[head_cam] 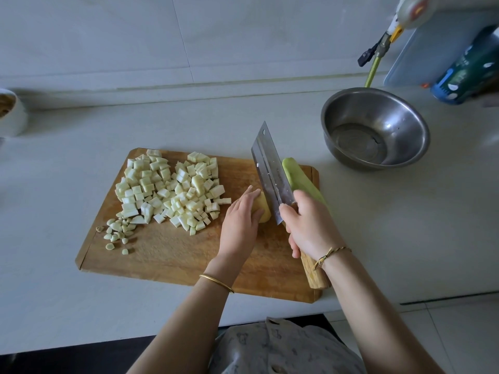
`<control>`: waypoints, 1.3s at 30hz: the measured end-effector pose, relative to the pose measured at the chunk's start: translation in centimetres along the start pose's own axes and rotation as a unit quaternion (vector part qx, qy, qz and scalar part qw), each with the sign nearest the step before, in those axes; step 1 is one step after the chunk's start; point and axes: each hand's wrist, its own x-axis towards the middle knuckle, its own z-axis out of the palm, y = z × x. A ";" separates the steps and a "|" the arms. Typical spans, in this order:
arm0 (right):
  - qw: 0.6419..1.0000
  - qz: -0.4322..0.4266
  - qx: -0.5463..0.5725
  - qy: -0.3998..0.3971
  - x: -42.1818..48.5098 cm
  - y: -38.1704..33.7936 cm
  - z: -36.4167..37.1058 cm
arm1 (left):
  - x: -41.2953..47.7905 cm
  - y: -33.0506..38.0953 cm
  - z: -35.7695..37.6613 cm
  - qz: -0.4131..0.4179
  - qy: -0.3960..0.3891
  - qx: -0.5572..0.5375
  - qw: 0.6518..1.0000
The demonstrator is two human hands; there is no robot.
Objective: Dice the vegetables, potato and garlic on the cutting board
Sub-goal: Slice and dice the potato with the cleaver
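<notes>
Cutting board (pixel 167 255) on the counter, bowl (pixel 405 125) to its right. Diced pile (pixel 167 190) on the board's left. Right hand (pixel 307 225) clenches the cleaver (pixel 270 168). Left hand (pixel 240 222) grasps the potato (pixel 264 211) mid-board, against the blade. Garlic bits (pixel 117 230) near the board's left edge.

Wall behind my counter: big pale grey-white tiles (pixel 108 36), thin grout lines. Low raised ledge of same pale stone (pixel 162 86) along wall base. Matte off-white stone countertop (pixel 391 238) in front of me. Dark floor strip (pixel 67 357) below front edge, paler tiles (pixel 464 336) lower right. Light soft, cool, kinda dim, shadows faint.
</notes>
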 end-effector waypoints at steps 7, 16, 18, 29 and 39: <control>1.000 -0.002 0.001 0.003 0.0 0.0 0.0 | 0.0 0.0 0.0 -0.002 -0.001 -0.003 1.000; 1.000 0.003 0.003 -0.003 -0.2 -0.3 0.0 | -0.1 0.1 0.0 -0.004 0.001 -0.002 1.000; 1.000 0.002 0.000 -0.006 -0.2 -0.4 0.0 | -0.1 0.1 0.0 -0.006 0.001 -0.002 1.000; 1.000 0.008 -0.015 -0.008 -0.3 -0.3 -0.1 | 0.0 0.0 0.2 -0.007 0.003 0.010 1.000; 0.996 0.027 -0.053 -0.070 0.9 -1.5 -0.4 | -0.1 0.2 0.6 -0.005 0.014 0.015 1.000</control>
